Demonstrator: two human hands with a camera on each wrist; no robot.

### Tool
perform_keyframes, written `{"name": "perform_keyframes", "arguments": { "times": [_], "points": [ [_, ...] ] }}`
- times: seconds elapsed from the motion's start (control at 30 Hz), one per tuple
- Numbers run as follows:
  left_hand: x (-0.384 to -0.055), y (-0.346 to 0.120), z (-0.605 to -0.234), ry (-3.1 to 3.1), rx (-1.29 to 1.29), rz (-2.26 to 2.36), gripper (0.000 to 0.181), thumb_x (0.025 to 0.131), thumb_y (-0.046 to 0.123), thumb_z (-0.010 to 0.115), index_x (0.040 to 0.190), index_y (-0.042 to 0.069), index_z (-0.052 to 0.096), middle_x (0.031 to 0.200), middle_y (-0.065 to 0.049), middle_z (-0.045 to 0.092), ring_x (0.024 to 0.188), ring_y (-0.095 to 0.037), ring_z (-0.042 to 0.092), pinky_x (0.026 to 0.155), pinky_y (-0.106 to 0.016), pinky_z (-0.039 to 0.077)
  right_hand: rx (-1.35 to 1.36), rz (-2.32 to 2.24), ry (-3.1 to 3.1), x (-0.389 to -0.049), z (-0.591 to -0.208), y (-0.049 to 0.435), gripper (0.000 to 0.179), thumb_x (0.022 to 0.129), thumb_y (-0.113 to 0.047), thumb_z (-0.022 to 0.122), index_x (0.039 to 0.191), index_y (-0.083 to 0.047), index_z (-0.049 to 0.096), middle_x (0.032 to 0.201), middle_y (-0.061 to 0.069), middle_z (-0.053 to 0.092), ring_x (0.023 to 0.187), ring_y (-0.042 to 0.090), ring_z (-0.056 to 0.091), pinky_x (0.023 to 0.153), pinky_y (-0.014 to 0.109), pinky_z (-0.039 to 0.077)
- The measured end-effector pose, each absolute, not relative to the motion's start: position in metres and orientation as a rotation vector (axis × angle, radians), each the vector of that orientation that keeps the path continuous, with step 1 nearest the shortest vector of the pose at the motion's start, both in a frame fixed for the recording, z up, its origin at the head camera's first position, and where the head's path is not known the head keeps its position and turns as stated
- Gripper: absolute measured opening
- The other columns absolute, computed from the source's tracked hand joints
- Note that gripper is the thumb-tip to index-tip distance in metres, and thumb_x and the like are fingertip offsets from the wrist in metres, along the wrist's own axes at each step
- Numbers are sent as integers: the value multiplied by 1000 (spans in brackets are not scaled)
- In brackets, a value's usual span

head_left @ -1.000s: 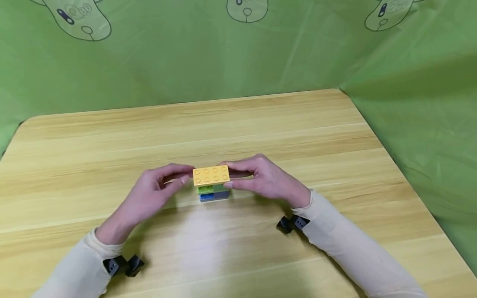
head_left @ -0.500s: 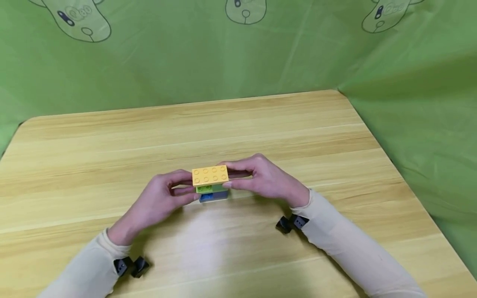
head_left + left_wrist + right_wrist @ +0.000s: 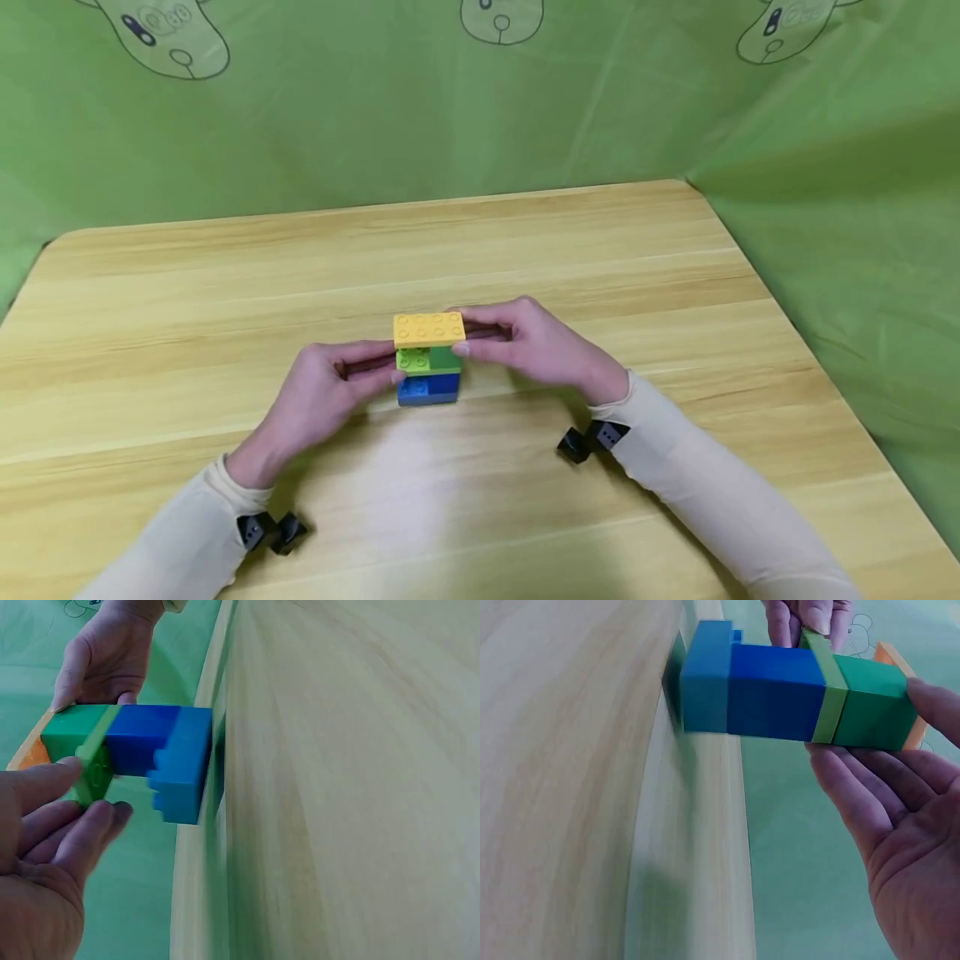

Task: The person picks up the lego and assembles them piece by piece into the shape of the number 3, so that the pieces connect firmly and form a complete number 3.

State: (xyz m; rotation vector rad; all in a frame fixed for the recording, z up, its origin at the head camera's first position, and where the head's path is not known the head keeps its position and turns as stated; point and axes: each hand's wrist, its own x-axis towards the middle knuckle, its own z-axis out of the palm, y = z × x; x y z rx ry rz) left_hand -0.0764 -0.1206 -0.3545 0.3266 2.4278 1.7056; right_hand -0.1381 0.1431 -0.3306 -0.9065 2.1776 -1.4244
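Note:
Both hands hold a stack of toy building bricks between them. Its top is a yellow plate, with a dark green block under the right end. Below comes a lime green plate, then a dark blue block and a light blue brick at the bottom, close over the table. The left hand pinches the lime plate's free end between thumb and fingers. At the other side the right hand grips the dark green block, its thumb at the yellow plate's edge.
The wooden table has rounded far corners, with a green printed cloth hanging behind and to the right. Small black devices sit on both wrists, one by the right sleeve and another by the left.
The left hand has moved right and taken hold of the lime plate. The stack's top has shifted away from the person, so more of its front shows. The right hand keeps its grip.

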Motion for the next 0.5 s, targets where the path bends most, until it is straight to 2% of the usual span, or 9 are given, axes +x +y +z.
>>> {"name": "perform_keyframes", "arguments": {
  "times": [0.2,0.37,0.5],
  "points": [
    [-76,-120,-349,2368,169,1814,36,87,23,77,119,7,71,112,-6,70,101,-15,67,81,-27,55,-793,-1590,2143,-140,-329,139,41,96,-9,65,133,5,56,122,14,65,106,21,65,87,33,55],
    [-80,-115,-344,2411,72,1865,38,86,35,77,115,10,74,108,-2,72,102,-12,66,84,-27,55,-661,-1737,2124,-144,-323,131,42,97,-9,63,136,5,52,123,15,64,101,24,67,86,42,55],
    [-83,-111,-342,2397,33,1921,37,87,35,77,113,8,74,105,-1,73,101,-12,67,84,-28,55,-535,-1807,2138,-148,-320,125,43,98,-11,63,136,4,53,124,16,63,102,25,67,84,39,56]
  ]
}}
